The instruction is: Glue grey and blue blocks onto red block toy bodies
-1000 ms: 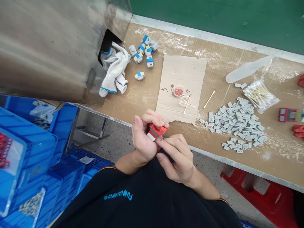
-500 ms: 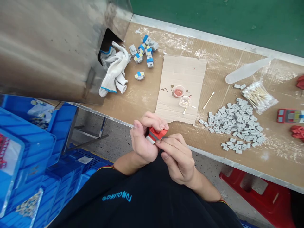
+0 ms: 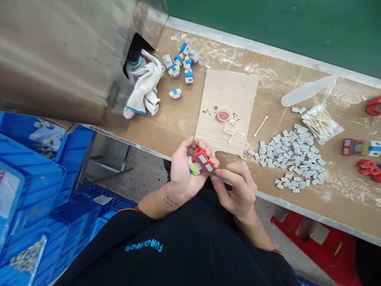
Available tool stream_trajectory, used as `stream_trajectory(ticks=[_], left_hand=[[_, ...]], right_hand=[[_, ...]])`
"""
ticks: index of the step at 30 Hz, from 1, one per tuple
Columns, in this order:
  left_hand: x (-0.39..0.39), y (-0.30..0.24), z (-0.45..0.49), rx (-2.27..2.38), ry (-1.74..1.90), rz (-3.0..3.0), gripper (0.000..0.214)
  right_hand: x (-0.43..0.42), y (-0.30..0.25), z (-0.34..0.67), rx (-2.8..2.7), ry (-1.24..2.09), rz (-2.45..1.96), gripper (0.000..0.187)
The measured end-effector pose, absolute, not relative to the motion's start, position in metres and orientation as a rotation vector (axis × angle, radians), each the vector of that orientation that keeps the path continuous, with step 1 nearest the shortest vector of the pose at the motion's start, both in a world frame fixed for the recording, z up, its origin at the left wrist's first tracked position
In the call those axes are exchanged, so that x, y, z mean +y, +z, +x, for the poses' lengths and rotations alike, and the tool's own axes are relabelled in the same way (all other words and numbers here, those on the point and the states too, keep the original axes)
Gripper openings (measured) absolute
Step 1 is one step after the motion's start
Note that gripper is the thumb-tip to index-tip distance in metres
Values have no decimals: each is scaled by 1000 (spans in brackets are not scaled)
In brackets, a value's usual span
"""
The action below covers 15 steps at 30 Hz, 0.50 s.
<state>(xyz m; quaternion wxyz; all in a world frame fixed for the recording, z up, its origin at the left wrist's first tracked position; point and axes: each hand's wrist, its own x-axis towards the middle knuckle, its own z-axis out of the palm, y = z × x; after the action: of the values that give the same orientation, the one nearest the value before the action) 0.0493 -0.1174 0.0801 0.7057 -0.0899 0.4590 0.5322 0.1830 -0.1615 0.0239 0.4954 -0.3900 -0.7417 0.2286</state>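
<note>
My left hand [image 3: 187,178] is curled around a toy vehicle with a red cab [image 3: 204,159] and pale windows. A white, yellow and grey section [image 3: 194,166] shows beside the cab, against my palm. My right hand [image 3: 238,186] is just to the right, thumb and forefinger pinched close to the cab's lower end. Whatever sits between those fingertips is too small to make out. Beyond my hands lies a piece of cardboard [image 3: 229,87], bearing a cup of reddish liquid [image 3: 224,114] and a second clear cup [image 3: 231,127] with cotton swabs across it.
Small grey parts [image 3: 297,155] are heaped on the right, near a bag of cotton swabs [image 3: 322,121]. Red toy pieces [image 3: 369,167] lie at the far right. White gloves [image 3: 145,87] and blue-grey toy parts [image 3: 188,75] lie left, beside a metal housing [image 3: 74,59].
The toy vehicle has been turned in my left hand, so its windowed red cab and yellow section now show. My right hand has shifted slightly right, away from my left palm.
</note>
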Motion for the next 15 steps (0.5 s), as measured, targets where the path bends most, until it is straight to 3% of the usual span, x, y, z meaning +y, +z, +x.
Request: stream_trajectory(ticks=[8, 15], left_hand=[[-121, 83, 57, 887, 864, -468, 65], [-142, 63, 65, 757, 683, -355, 72]], right_hand=[[-154, 26, 203, -1990, 311, -999, 20], [-141, 32, 209, -2004, 457, -781, 27]])
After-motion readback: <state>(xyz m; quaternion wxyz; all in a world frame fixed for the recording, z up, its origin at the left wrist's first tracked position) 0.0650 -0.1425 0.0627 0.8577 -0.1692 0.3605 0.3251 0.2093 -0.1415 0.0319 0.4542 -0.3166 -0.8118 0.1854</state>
